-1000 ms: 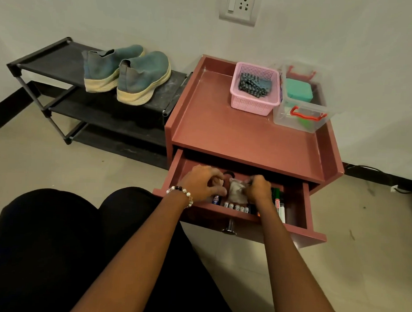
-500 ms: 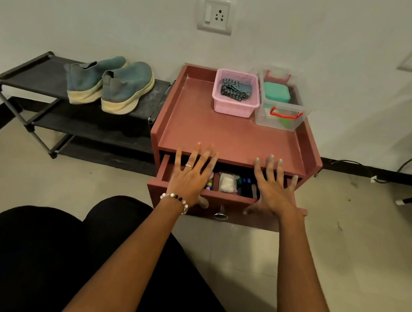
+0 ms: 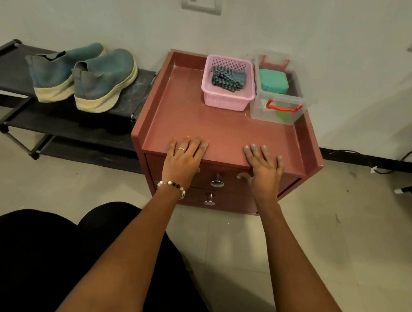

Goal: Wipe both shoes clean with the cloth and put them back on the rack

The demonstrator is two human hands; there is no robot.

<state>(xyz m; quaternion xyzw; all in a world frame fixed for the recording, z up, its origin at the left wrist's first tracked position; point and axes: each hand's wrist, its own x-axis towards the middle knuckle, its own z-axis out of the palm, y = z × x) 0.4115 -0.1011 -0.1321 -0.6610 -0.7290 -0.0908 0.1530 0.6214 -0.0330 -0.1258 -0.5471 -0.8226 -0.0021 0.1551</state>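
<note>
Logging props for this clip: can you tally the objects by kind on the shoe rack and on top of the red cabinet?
Shoes: 2, one beside the other on the rack
Baskets: 1, pink basket
Folded cloths: 1, cloth inside the basket
Clear boxes: 1, plastic box with a red handle
Green items in the box: 1 clearly visible, green block
Total: 6

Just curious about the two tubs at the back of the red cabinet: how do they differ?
The pink basket has perforated walls and no handles; the clear box has see-through walls and red handles. The basket holds a dark patterned cloth; the box holds a green block. Both are lidless plastic, side by side on the cabinet top.
</note>
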